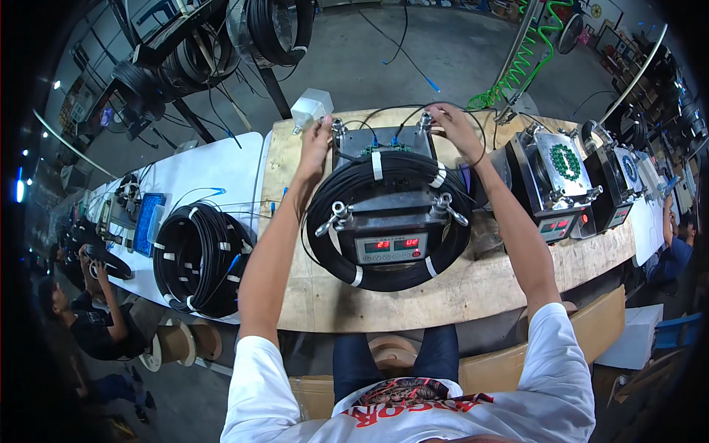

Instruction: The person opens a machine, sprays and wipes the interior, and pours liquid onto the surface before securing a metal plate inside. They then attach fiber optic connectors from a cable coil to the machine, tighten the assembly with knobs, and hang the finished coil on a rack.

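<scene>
In front of me stands a metal polishing machine [391, 249] with a lit red display and clamp posts at its corners. A thick coil of black cable [391, 279], bound with white ties, is looped round its top, and thin cable ends with blue connectors [374, 142] reach a plate there. My left hand [316, 148] is closed at the far left clamp [338, 128], its fingers on the lever. At the far right clamp [426, 121], my right hand [456, 130] has fingers curled round the lever, partly hidden. Beyond my left hand is a translucent white plastic container [312, 108].
Another cable coil [196, 258] lies on the white table at left, near a blue tray [148, 224]. Two similar machines stand at right, the nearer one [554, 173] topped with green parts. A green spiral hose [517, 59] hangs behind. People work at both sides.
</scene>
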{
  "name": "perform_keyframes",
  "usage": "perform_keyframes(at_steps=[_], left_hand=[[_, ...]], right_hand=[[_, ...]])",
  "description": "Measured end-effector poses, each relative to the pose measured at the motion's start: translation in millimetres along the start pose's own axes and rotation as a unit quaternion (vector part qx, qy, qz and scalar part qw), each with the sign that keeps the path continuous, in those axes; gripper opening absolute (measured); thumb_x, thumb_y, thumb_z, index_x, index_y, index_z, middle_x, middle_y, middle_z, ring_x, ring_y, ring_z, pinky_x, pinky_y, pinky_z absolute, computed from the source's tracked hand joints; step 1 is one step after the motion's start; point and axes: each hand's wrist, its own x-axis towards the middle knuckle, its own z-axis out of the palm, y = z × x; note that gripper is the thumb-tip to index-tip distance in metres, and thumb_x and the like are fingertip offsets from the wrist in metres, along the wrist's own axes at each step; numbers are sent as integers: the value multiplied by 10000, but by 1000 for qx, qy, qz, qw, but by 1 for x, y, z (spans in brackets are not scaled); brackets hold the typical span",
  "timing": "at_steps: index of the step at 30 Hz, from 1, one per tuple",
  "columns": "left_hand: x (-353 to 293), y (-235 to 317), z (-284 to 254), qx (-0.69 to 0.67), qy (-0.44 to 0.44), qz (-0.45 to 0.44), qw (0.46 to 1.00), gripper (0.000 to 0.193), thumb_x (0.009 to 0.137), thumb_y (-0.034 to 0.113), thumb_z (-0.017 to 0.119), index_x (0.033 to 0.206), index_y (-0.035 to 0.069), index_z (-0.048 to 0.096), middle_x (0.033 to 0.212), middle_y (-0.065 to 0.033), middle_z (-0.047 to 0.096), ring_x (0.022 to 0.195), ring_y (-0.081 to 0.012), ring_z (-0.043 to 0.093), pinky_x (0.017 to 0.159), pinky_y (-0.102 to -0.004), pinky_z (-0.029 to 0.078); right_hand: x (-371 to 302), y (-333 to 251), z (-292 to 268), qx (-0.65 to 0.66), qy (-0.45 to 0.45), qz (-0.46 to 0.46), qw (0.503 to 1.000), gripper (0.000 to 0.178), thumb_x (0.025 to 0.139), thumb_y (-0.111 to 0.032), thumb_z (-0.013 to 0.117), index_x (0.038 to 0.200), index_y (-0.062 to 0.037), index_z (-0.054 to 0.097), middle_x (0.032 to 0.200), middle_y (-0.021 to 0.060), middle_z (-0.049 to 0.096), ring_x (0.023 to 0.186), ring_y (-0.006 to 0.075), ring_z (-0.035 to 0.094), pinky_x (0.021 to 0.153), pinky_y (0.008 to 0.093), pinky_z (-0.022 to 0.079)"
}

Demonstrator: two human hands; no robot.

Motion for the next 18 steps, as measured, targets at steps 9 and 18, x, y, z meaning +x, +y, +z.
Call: perform_keyframes(at_steps=[9, 18], left_hand=[[-57, 69, 16, 363, 48, 176, 914, 523, 988, 273, 566, 1413, -7, 448, 1326, -275, 523, 1201, -392, 548, 1021, -437, 412], [-69, 60, 37, 463, 115, 213, 853, 415, 1037, 344, 433, 1339, 69, 507, 1199, -296, 548, 1053, -496, 590, 929, -541, 465]], right_hand=[[-62, -88, 29, -126, 70, 33, 989, 354, 968, -153, 511, 1311, -79, 556, 850, 75, 632, 761, 147, 593, 682, 303, 509], [-65, -69, 63, -5, 129, -34, 991, 457, 1031, -409, 468, 1180, -2, 613, 875, 89, 602, 731, 152, 600, 679, 276, 503]])
